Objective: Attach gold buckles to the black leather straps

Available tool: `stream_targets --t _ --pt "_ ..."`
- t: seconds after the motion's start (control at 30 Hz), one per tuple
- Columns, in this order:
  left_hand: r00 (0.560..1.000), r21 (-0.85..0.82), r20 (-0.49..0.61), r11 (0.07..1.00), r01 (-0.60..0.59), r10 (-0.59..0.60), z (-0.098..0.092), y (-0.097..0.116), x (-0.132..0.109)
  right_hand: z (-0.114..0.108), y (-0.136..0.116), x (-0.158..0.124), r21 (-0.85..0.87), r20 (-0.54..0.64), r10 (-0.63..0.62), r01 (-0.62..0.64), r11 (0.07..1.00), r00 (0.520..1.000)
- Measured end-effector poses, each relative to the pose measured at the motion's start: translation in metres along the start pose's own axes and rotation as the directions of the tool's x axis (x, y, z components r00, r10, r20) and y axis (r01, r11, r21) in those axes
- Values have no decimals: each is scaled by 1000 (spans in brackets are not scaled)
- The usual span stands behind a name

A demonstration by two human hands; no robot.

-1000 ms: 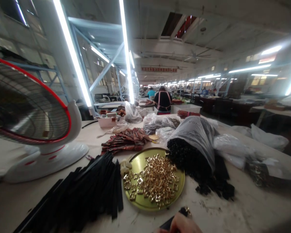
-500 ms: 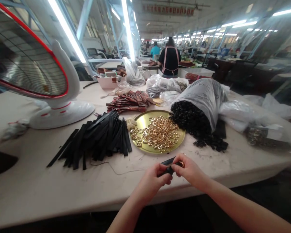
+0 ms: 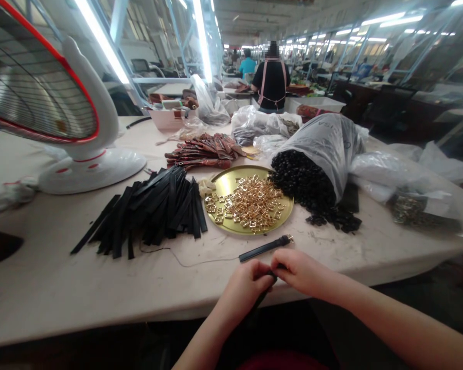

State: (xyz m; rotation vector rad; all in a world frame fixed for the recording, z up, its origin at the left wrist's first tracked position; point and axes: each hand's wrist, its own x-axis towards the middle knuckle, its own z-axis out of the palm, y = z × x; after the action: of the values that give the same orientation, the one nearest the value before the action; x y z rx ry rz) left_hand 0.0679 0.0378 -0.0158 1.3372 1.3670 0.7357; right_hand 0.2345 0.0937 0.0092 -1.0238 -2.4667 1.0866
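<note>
My left hand [image 3: 245, 288] is closed round a black strap [image 3: 261, 298], which hangs down past the table's front edge. Pinched fingers of my right hand [image 3: 303, 270] meet the strap's upper end; whether a buckle sits there is hidden. Just beyond both hands, another black strap [image 3: 260, 250] with a gold buckle at its right end lies on the table. Gold buckles [image 3: 256, 203] are heaped on a round gold tray [image 3: 226, 180]. Left of it is a pile of loose black straps [image 3: 150, 210]. Small black pieces [image 3: 303, 177] spill from a plastic bag [image 3: 332, 149].
A white fan [image 3: 92, 169] with a red rim stands at the left. Reddish-brown strips [image 3: 204, 150] lie behind the tray. Clear bags [image 3: 381, 172] sit at the right, and a bin [image 3: 172, 121] at the back. A person in an apron [image 3: 270, 85] faces away.
Both hands have drawn slightly back toward me, uncovering the buckled strap on the table. The gold seen at my right fingers earlier no longer shows there. The view has tipped slightly downward.
</note>
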Motion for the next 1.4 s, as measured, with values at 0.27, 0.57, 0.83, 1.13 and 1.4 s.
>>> stream_targets --t 0.27,0.57,0.83,1.13,1.4 --pt "996 -113 15 990 86 -85 10 -6 -1 -5 4 -4 51 116 -20 15 999 993" --pt "999 -52 -33 998 21 -23 8 -6 -1 11 21 -7 278 48 73 -83 957 996" --pt "997 68 -74 997 37 -32 12 1 -4 -3 4 -14 62 21 -51 49 997 998" --pt "998 -248 -24 967 58 -65 13 0 -3 9 16 -8 380 4 162 -151 912 987" --pt "984 -396 17 902 170 -178 14 -6 -2 15 10 -11 364 -120 198 -142 920 973"
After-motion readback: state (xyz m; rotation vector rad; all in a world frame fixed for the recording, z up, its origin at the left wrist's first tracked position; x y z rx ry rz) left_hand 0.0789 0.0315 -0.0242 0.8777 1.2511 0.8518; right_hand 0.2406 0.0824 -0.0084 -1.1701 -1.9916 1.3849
